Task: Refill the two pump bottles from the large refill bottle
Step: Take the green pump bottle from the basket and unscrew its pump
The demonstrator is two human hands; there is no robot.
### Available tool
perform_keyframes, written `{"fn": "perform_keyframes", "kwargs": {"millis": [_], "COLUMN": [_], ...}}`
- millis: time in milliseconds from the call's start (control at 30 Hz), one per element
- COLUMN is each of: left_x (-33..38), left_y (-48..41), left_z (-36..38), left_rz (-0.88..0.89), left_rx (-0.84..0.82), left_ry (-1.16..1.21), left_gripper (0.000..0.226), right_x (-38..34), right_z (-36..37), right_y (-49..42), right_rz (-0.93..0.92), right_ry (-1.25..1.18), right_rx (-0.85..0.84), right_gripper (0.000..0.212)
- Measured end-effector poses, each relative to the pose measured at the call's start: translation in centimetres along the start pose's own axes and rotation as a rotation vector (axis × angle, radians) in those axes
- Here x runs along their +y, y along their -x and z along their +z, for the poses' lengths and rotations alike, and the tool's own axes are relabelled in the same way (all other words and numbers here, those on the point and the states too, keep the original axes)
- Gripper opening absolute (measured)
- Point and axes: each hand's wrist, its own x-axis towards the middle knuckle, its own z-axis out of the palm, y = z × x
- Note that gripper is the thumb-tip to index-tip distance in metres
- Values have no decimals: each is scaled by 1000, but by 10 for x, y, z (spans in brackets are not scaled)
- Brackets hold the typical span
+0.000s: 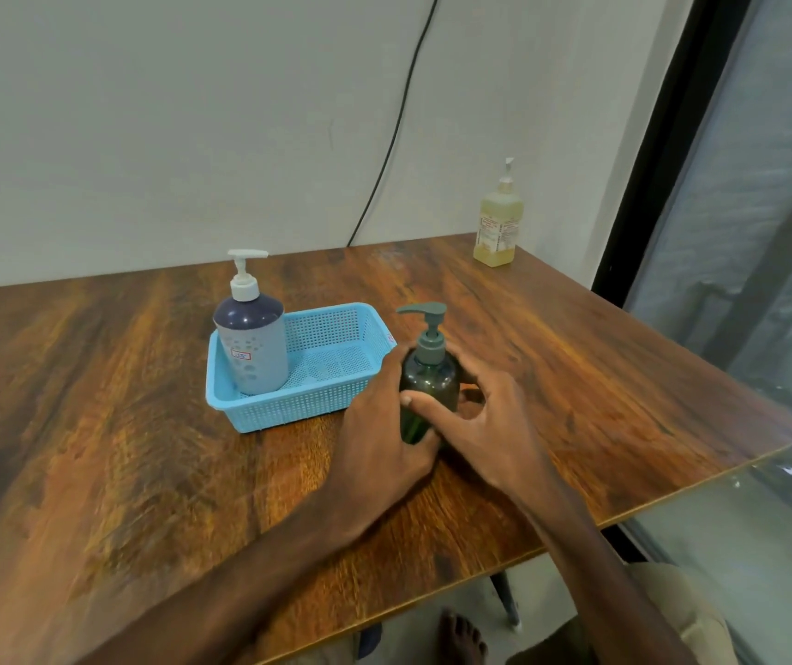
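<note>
Now both hands are holding the green pump bottle [427, 376], which is standing upright on the desk [144, 472], just right of the blue basket [308, 405]. The left hand [382, 424] is wrapping its fingers [387, 376] round the left side. The right hand [490, 424] is closing round the right side, with its thumb lying across the front. Probably they are steadying the body so that the pump head can be unscrewed.

The grey pump bottle [252, 348] is waiting upright in the left end of the basket. The yellow refill bottle [499, 228] is standing well apart at the far right corner, near the wall.

On the near left, bare wood is giving room for working. A reach to the refill bottle is going along the right edge, so it is asking for care.
</note>
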Motion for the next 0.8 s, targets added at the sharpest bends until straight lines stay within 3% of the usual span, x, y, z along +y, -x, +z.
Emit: {"fn": "perform_keyframes", "kwargs": {"millis": [267, 467, 567, 700, 800], "left_x": [-1, -3, -4, -3, -5], "left_y": [1, 0, 0, 1, 0], "left_z": [0, -3, -4, -3, -4], "left_rz": [-5, 2, 0, 19, 2], "left_rx": [7, -21, -20, -2, -8], "left_ry": [17, -32, -70, -100, -94], "left_gripper": [85, 86, 89, 84, 87], "right_x": [0, -18, -26, -33, -34], "right_z": [3, -15, -18, -12, -7], "right_y": [3, -6, -11, -18, -22], "right_rz": [31, 96, 114, 99, 109], "right_ry": [22, 85, 102, 124, 78], "right_rx": [-10, -162, -32, 125, 153], "right_gripper": [60, 53, 59, 44, 38]}}
